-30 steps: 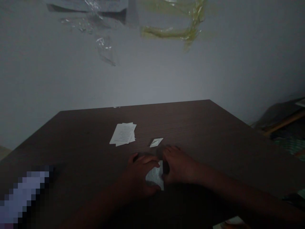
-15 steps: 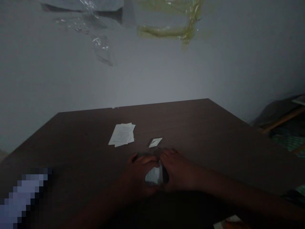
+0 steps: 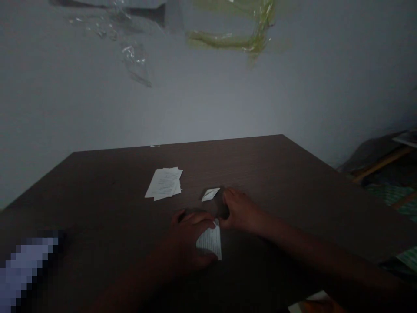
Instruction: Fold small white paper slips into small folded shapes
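A small printed slip of paper (image 3: 211,242) lies on the dark brown table (image 3: 293,182), close to me. My left hand (image 3: 187,239) rests over its left edge, fingers curled and pressing it down. My right hand (image 3: 239,211) sits at the slip's top right corner with fingers bent, pinching or pressing that corner. Just beyond my right hand lies a small folded paper piece (image 3: 210,194). A short stack of printed paper slips (image 3: 163,183) lies farther back to the left.
A grey wall stands right behind the table's far edge, with crumpled clear and yellowish plastic (image 3: 228,30) stuck high on it. Wooden furniture and green patterned cloth (image 3: 391,174) are off the right side. A pale paper corner (image 3: 309,302) shows at the bottom edge.
My right hand has slid from over the slip up to its top right corner, so more of the slip shows flat on the table. My left hand stayed in place.
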Motion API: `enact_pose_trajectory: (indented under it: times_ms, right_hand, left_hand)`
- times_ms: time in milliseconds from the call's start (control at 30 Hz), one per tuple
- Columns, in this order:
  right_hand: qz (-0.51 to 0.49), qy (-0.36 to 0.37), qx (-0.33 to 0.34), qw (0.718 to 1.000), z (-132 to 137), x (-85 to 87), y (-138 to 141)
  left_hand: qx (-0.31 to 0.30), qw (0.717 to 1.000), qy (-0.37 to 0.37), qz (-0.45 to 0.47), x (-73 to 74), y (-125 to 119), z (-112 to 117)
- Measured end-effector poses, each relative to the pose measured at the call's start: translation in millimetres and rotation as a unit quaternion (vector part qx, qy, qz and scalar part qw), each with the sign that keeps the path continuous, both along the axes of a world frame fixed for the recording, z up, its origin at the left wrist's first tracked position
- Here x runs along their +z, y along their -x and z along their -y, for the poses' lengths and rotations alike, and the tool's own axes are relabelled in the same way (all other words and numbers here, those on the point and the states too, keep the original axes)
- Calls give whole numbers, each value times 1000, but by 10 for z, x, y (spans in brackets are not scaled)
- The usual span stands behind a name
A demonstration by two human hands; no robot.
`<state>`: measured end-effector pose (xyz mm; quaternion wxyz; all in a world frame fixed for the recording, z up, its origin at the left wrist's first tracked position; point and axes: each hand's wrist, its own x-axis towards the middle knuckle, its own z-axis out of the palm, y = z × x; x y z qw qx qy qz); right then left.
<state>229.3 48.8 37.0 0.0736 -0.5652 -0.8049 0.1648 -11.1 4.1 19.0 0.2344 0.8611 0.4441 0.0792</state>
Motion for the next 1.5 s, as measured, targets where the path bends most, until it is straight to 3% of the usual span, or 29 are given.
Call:
enact_pose_trajectory:
  times_ms: [200, 367, 567, 767, 900, 1133, 1267, 1500]
  right_hand:
    - [-17, 39, 125, 991, 367, -25, -28]
    - [-27, 8, 84, 996, 228, -94, -26]
    - [-9, -39, 9, 999, -75, -119, -21]
    - [-32, 1, 105, 994, 295, -42, -36]
    - [-37, 33, 109, 993, 452, 14, -67]
    - [-65, 48, 99, 992, 465, 22, -85]
    - [-59, 19, 91, 994, 393, -36, -61]
    - [-19, -18, 20, 999, -37, -115, -2]
  left_hand:
    - [12, 1000, 17, -4, 75, -40, 24]
    - [10, 1000, 25, -6, 103, -44, 29]
    - [-4, 1000, 7, -10, -2, 8, 8]
    - [4, 1000, 3, -10, 54, -15, 14]
    - [14, 1000, 13, -20, 131, -54, 36]
    - [-1, 1000, -13, -3, -8, -3, 32]
    - [4, 1000, -19, 2, -4, 1, 37]
    - [-3, 1000, -5, 9, -47, 16, 6]
